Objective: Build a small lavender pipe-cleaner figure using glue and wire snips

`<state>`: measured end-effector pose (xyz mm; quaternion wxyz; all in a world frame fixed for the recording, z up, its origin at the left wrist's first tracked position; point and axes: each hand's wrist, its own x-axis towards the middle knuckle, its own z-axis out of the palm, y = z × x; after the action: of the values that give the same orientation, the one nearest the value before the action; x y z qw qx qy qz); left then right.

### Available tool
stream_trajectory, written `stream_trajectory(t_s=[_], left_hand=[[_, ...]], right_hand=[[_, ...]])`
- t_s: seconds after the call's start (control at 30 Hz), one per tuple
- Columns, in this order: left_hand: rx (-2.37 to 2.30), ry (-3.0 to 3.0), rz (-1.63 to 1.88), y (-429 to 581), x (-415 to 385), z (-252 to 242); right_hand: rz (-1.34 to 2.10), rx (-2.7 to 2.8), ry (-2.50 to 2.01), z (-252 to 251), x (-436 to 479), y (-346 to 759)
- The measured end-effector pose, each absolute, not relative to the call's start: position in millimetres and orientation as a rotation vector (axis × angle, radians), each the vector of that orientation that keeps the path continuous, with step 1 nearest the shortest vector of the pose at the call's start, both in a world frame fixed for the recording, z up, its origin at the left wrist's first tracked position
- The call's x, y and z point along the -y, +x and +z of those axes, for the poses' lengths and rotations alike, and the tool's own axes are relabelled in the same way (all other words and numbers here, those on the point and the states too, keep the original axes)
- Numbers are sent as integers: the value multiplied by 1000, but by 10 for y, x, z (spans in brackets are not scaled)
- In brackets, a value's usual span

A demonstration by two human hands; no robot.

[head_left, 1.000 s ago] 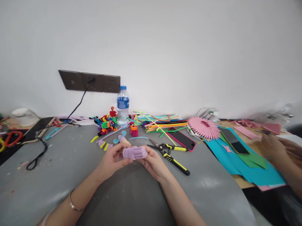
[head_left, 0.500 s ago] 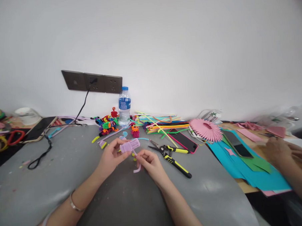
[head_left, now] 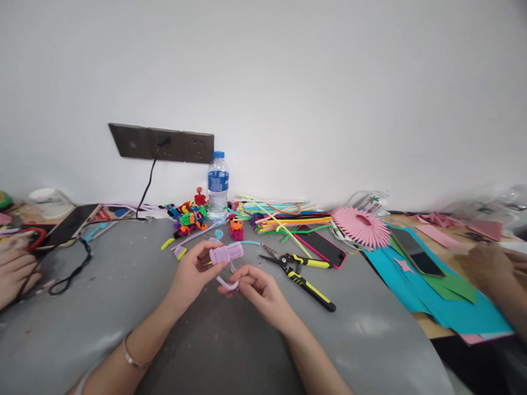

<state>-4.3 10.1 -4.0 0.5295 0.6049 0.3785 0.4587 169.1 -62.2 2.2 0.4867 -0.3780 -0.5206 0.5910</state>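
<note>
My left hand (head_left: 192, 276) pinches a bundle of lilac pipe cleaner (head_left: 226, 253), wound into a short ribbed roll, over the middle of the grey table (head_left: 165, 353). From the roll a loose lilac end (head_left: 229, 285) hangs and curves back to the left. My right hand (head_left: 256, 291) has its thumb and fingers closed on that loose end, just below the roll. To the right, pruning shears (head_left: 299, 277) with black and yellow handles lie with their blades apart, touched by neither hand.
Behind my hands stand a water bottle (head_left: 218, 188), small colourful pipe-cleaner figures (head_left: 190, 218) and a pile of pipe cleaners (head_left: 286, 217). A pink-edged phone (head_left: 322, 247) lies right. Other people's hands work at far left (head_left: 9, 270) and right (head_left: 489, 263), near blue paper (head_left: 452, 314).
My right hand has shifted slightly left, and the loose lilac end now bends leftward instead of hanging down. At the far left, another person's hand has come further into view.
</note>
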Motion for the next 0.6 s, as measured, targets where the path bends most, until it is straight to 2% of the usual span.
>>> stream_trajectory(t_s=[0.17,0.33,0.4,0.6], left_hand=[[-899,1429,1058,-44,-109,-31],[-903,1469,1008,-19,-97,-43],[-889,1499,951,-9,-80,-50],[-850,1646,698,14,2,15]], right_hand=[[1386,1339,-1012,27,656,1677],[883,1547,-1068,62,618,1732],[786,1565,-1031,92,602,1783],[990,1439,-1075,138,589,1939]])
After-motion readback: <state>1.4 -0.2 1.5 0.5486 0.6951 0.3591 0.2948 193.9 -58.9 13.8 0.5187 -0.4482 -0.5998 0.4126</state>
